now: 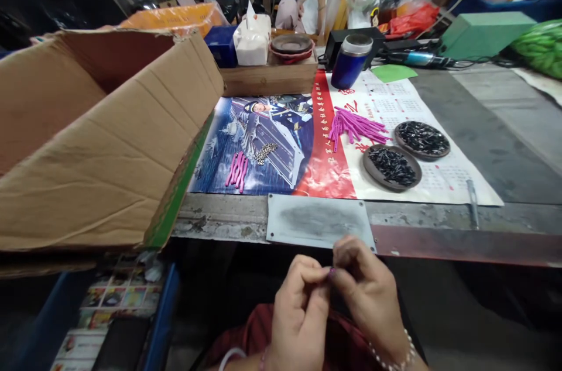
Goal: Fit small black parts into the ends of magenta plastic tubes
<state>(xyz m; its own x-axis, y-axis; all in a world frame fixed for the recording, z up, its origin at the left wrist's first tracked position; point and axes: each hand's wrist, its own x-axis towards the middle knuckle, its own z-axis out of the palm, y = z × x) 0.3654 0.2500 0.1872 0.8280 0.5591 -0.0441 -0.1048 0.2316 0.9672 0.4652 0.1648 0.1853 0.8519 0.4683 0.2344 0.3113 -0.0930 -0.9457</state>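
My left hand and my right hand meet fingertip to fingertip just below the table's front edge. Both are closed in a pinch around a small purple piece, mostly hidden by the fingers. Beyond them, a grey metal plate with a dark smudge lies at the table edge. Pink-purple sticks lie on a poster: a small group on the left and a larger pile on the right. Between them sits a cluster of small pale beads. Two brown dishes hold slim black pieces, the nearer dish and the farther dish.
A large open cardboard box takes up the left. Behind the poster stand a wooden box, a tissue pack and a blue tumbler. A pen-like tool lies at front right. Other people are in the background.
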